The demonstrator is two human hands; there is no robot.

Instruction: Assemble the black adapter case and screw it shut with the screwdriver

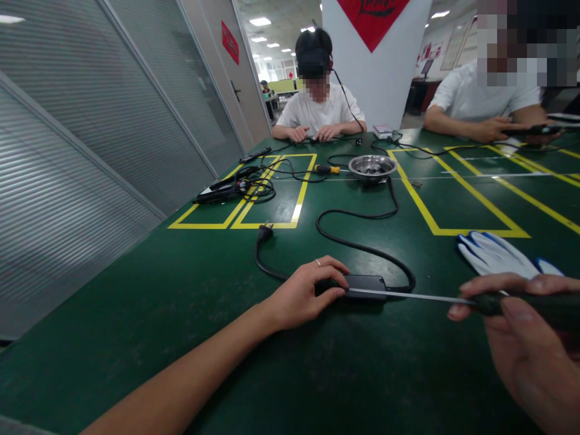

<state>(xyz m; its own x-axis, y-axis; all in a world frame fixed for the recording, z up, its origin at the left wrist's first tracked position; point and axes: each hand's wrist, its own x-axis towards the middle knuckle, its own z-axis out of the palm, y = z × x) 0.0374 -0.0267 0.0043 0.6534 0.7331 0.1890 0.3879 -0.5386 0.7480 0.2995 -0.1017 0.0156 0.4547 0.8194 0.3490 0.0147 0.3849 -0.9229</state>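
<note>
1. Step in hand, as judged: the screwdriver point(421, 296) is being applied to the black adapter box point(369, 284), which is steadied on the green table point(158, 320).
2. Left hand point(306, 293), at 9 o'clock of the box: fingers clamped about that end, thumb and forefinger meeting near the shaft's tip. Whether they also touch the tip cannot be told.
3. Right hand point(521, 338), at 3 to 4 o'clock: fingers closed round the dark handle.
4. The next move appears to call for a firm left hold and a tip properly seated; its seating is hidden by the fingers.
5. Condition of the box: flat, oblong, dark, lying on the table; no opening visible on the exposed part. A black cord point(362, 245) leaves its 3 o'clock end; the plug point(265, 231) lies at 10 o'clock.
6. Surroundings: metal bowl point(372, 168) at 12 o'clock, white gloves point(496, 254) between 2 and 3.
</note>
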